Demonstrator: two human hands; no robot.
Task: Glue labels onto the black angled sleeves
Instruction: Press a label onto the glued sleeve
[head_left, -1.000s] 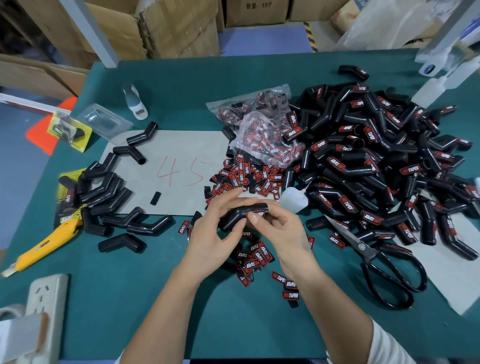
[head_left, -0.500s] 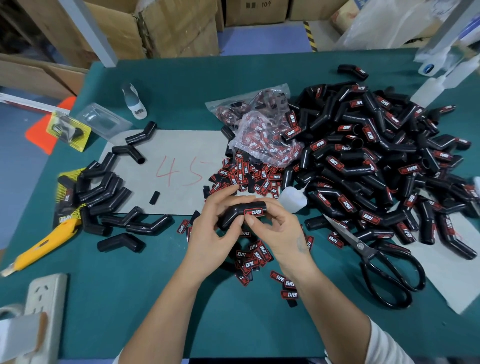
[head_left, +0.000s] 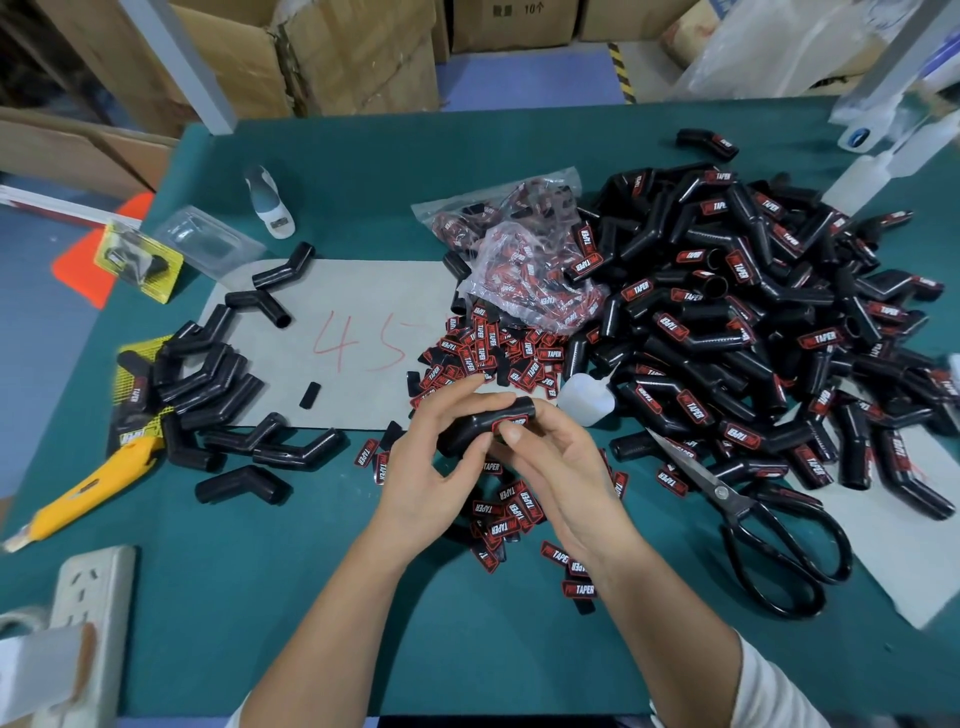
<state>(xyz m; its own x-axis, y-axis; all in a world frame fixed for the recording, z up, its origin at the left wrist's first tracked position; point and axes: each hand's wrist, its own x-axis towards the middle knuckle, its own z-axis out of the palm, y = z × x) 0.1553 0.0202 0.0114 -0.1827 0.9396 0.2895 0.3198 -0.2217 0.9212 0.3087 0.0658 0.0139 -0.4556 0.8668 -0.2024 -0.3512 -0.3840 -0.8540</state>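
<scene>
Half a second ago the red label faced up in full view on the sleeve (head_left: 485, 423); now your right hand (head_left: 558, 467) has its thumb pressed over that label (head_left: 511, 423), which suggests seating is under way and not yet confirmed. Your left hand (head_left: 436, 467) has a closed grip round the sleeve's lower-left leg, holding it above the table (head_left: 311, 571) over the loose labels. The sleeve's long axis runs lower left to upper right, its open end pointing right, towards the glue bottle (head_left: 584, 402).
</scene>
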